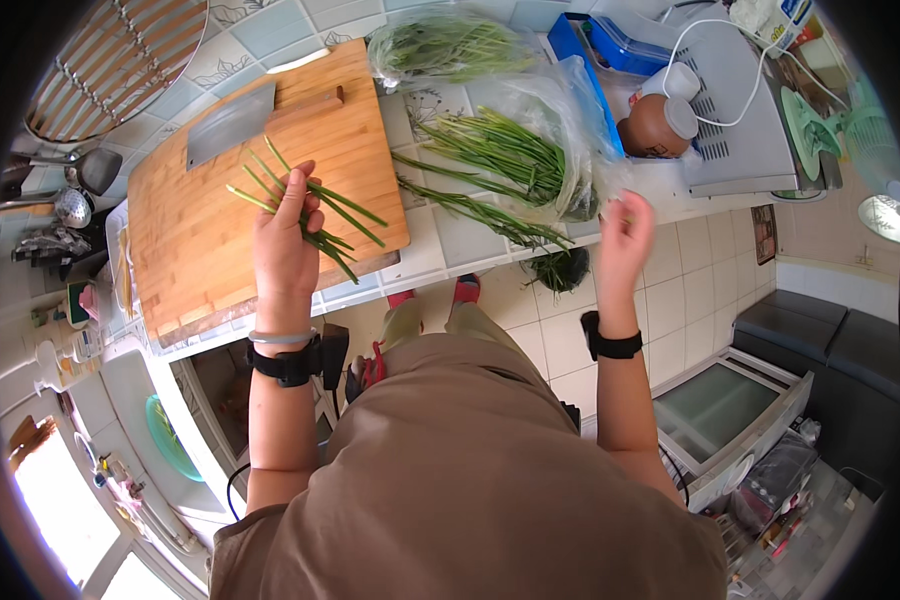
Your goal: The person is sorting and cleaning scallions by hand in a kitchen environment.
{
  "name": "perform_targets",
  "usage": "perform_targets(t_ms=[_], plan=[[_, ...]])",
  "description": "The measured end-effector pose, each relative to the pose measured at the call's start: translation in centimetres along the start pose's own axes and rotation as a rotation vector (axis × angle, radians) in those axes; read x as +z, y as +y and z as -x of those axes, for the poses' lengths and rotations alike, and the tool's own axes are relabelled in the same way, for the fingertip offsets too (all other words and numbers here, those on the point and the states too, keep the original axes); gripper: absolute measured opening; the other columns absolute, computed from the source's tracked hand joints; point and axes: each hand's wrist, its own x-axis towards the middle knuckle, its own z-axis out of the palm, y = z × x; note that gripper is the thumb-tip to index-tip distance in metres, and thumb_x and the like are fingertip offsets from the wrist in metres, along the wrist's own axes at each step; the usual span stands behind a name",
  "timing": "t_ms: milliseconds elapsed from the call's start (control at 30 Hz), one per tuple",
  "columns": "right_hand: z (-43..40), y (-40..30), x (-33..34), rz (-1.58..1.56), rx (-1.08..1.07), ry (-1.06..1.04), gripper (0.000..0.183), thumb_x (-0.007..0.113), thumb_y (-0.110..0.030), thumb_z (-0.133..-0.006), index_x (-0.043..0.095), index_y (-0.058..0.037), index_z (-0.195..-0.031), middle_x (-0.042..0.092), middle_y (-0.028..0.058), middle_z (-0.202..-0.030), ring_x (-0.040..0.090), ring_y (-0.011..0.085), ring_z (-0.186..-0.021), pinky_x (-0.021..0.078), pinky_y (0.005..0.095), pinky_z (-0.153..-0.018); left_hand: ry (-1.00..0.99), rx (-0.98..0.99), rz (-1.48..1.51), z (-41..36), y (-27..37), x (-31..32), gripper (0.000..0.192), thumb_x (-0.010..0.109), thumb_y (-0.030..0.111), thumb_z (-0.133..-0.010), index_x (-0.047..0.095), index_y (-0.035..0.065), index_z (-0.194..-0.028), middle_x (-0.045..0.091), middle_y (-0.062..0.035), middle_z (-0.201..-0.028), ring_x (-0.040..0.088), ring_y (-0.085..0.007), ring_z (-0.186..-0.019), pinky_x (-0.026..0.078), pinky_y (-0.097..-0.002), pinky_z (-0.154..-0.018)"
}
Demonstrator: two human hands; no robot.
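My left hand (286, 244) holds several cut green stems (354, 219), probably flowering chives or garlic scapes, above a wooden chopping board (195, 232). A cleaver (236, 124) lies flat at the board's far side, its wooden handle to the right. Off the counter's front edge, my right hand (627, 232) is raised with curled fingers. It is blurred, so I cannot tell whether it holds anything. Nearest to it is an open clear plastic bag (581, 124) around a bunch of green stems (502, 154). Another strand of stems (487, 212) lies along the counter's front.
Below the counter, a dark bin or bag (566, 270) contains green scraps. A second bag of greens (450, 52) lies against the tiled wall. Right of it stand a blue container (622, 49), a brown jar (656, 127) and a grey appliance (742, 112). Ladles (75, 206) hang at left.
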Motion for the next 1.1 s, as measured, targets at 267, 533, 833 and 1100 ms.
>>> perform_targets(t_ms=[267,533,833,1100], plan=[[-0.5,-4.1,14.6,0.458,-0.346,-0.722,0.013,0.061,-0.01,-0.076,0.061,-0.0069,-0.089,0.058,0.0137,-0.09,0.056,0.0321,-0.086,0.0474,0.0403,-0.073,-0.043,0.014,-0.082,0.8,0.3,0.3,0.02,0.055,0.019,-0.092,0.061,0.0012,-0.096,0.059,-0.0042,-0.093,0.042,-0.0064,-0.072,0.035,-0.0196,-0.056],[-2.3,-2.4,16.1,0.49,-0.092,-0.83,0.01,0.059,-0.015,-0.076,0.066,-0.009,-0.079,0.064,0.0131,-0.085,0.06,0.0336,-0.081,0.0482,0.0408,-0.072,-0.004,-0.026,-0.133,1.7,1.2,-1.6,0.024,0.053,0.025,-0.093,0.063,0.003,-0.094,0.058,-0.0034,-0.089,0.04,-0.0059,-0.066,0.033,-0.0188,-0.056],[-4.5,-5.3,12.2,0.028,0.352,-0.967,0.016,0.061,-0.012,-0.081,0.06,0.0017,-0.088,0.062,0.0038,-0.077,0.056,0.0105,-0.072,0.0441,0.024,-0.067,-0.112,-0.032,-0.029,0.1,-0.1,-1.0,0.022,0.039,0.022,-0.098,0.052,0.0038,-0.094,0.065,-0.0139,-0.092,0.06,-0.0179,-0.084,0.047,-0.0276,-0.077],[-3.3,-7.3,11.7,-0.052,0.253,-0.851,0.015,0.063,-0.011,-0.082,0.061,0.0001,-0.091,0.062,0.0034,-0.082,0.056,0.0102,-0.074,0.0443,0.0236,-0.069,-0.074,-0.062,-0.008,-1.4,-2.6,4.4,0.015,0.059,0.019,-0.089,0.054,0.005,-0.088,0.051,-0.0007,-0.071,0.043,-0.0075,-0.057,0.04,-0.0215,-0.051]])
